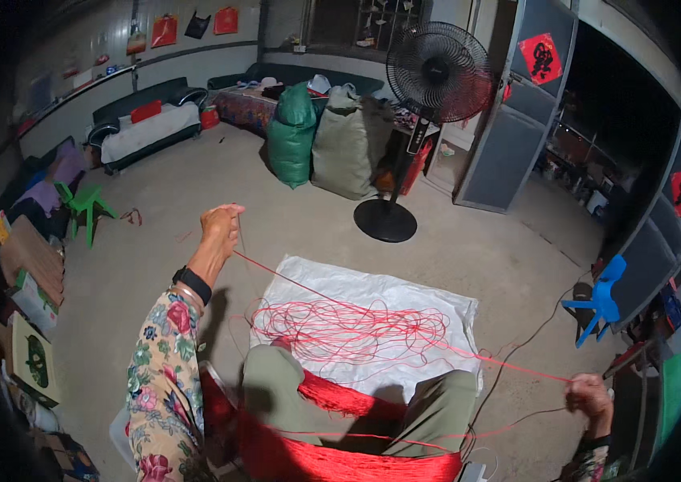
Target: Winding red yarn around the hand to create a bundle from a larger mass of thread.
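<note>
My left hand point(221, 228) is raised out ahead, its fingers closed on a red cord point(308, 290). Far to the right, my right hand point(589, 395) is closed on the red cord too. Between the two hands the strand runs taut and slanting, passing over a loose heap of red cord point(348, 325). That heap lies in tangled loops on a white sheet point(421, 289) spread on the floor. Across my lap and between my knees lies a thick bundle of red cord point(348, 464), with a strand crossing above it.
A black standing fan point(437, 71) is beyond the sheet, beside a green sack point(291, 136) and a pale sack point(340, 149). A blue chair point(600, 301) stands right, a green chair point(83, 209) left. A dark cable point(517, 347) crosses the floor at right.
</note>
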A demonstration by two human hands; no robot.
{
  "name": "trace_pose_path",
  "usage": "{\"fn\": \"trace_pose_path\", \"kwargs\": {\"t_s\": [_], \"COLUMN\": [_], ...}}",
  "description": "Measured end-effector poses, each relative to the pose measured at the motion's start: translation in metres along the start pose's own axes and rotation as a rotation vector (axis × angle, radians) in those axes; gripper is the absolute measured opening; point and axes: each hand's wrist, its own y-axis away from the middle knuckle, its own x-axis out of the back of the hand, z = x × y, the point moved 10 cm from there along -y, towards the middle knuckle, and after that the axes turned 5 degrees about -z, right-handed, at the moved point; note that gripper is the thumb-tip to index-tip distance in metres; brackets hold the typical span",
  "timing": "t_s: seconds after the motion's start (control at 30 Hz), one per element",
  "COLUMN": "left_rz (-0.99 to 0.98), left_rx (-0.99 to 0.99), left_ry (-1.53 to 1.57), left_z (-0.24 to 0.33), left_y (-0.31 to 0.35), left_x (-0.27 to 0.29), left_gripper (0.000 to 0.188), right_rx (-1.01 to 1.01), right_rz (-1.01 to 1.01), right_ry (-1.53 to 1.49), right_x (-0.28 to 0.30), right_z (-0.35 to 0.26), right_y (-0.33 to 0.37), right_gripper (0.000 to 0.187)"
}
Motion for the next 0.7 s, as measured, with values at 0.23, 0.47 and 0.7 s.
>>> {"fn": "trace_pose_path", "kwargs": {"t_s": [0.23, 0.47, 0.7], "left_rz": [-0.343, -0.946, -1.142], "left_rx": [-0.03, 0.165, 0.301], "left_ry": [-0.696, -0.373, 0.212], "left_z": [-0.114, -0.134, -0.108], "left_y": [-0.077, 0.087, 0.186], "left_x": [-0.119, -0.279, -0.315], "left_gripper": [0.024, 0.042, 0.038], "right_rx": [0.055, 0.175, 0.411], "right_rz": [0.628, -0.074, -0.538], "right_ry": [0.005, -0.534, -0.849], "right_x": [0.184, -0.143, -0.306], "right_z": [0.038, -0.063, -0.164], "right_y": [-0.06, -0.263, -0.246], "right_gripper": [0.028, 0.023, 0.02]}}
